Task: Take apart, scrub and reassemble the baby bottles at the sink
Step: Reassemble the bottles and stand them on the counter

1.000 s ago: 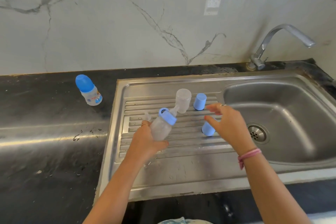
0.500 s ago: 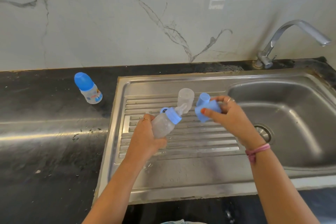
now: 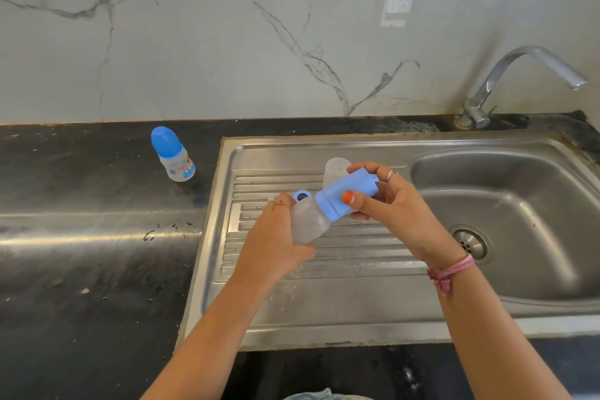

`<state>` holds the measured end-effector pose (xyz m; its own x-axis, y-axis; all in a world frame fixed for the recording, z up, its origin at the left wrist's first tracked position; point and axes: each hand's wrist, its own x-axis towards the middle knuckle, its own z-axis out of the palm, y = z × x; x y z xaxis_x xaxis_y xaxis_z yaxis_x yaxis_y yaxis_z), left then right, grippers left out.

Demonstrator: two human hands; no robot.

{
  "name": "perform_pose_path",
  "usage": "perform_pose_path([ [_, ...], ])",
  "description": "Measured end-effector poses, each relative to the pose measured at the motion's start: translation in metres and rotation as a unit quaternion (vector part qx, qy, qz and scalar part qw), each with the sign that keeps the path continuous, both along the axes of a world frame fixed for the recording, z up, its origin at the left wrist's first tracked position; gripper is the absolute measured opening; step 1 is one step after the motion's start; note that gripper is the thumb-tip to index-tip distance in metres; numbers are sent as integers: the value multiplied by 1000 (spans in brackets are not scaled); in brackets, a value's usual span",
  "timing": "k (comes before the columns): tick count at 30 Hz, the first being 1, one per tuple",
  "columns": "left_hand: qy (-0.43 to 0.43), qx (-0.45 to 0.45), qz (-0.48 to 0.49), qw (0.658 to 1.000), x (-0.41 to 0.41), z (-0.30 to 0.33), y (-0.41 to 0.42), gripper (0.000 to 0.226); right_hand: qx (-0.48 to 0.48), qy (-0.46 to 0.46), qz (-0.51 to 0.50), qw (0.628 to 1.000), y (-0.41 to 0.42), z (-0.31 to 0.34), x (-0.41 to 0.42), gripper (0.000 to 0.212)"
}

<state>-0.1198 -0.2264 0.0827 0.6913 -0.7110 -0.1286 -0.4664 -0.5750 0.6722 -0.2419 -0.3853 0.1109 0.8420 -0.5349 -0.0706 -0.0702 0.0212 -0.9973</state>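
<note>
One capped baby bottle [image 3: 173, 156] stands finished near the worktop's back edge, while the left hand [image 3: 276, 237] grips a clear bottle [image 3: 306, 222] and the right hand [image 3: 386, 201] pinches its blue cap [image 3: 344, 196] on; another clear bottle [image 3: 334, 170] waits on the drainboard [image 3: 292, 302].

Both arms forward, left grip [image 3: 276, 237] and right grip [image 3: 389, 201] curled, close together
</note>
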Motion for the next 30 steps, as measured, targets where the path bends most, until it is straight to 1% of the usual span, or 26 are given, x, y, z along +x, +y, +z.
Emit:
perform_pose_path([
  [7,-80,44,-14,996,-7,8,8,53,-56,15,10,998,4,2,-5,44],
  [12,-105,47,-6,993,-11,10,11,57,-63,21,3,998,10,2,-3,54],
  [15,-105,38,-3,994,-15,11,12,59,-69,25,-22,997,16,0,-2,60],
  [17,-84,22,0,996,-18,11,12,55,-52,3,-54,997,23,-2,-1,54],
  [19,-44,1,3,999,-19,11,13,52,-44,-15,-62,997,28,-3,-1,49],
  [21,-9,-10,4,1000,-19,11,15,49,-48,-7,-25,998,21,-3,-5,47],
  [22,5,-14,5,1000,-18,12,16,49,-32,-8,16,999,16,-3,-8,47],
  [23,14,-19,6,1000,-18,13,17,50,-9,-15,63,998,12,-3,-11,51],
  [24,17,-25,5,1000,-18,14,18,51,10,-27,99,995,10,-3,-13,60],
  [25,16,-31,4,999,-18,15,17,51,23,-41,122,991,9,-3,-14,67],
  [26,12,-37,2,999,-18,15,17,52,36,-59,128,989,10,-5,-14,67],
  [28,-6,-48,8,999,-20,16,15,52,59,-99,101,988,17,-9,-11,51],
  [30,-51,-50,26,997,-23,17,12,52,88,-128,30,987,28,-9,-5,34],
])
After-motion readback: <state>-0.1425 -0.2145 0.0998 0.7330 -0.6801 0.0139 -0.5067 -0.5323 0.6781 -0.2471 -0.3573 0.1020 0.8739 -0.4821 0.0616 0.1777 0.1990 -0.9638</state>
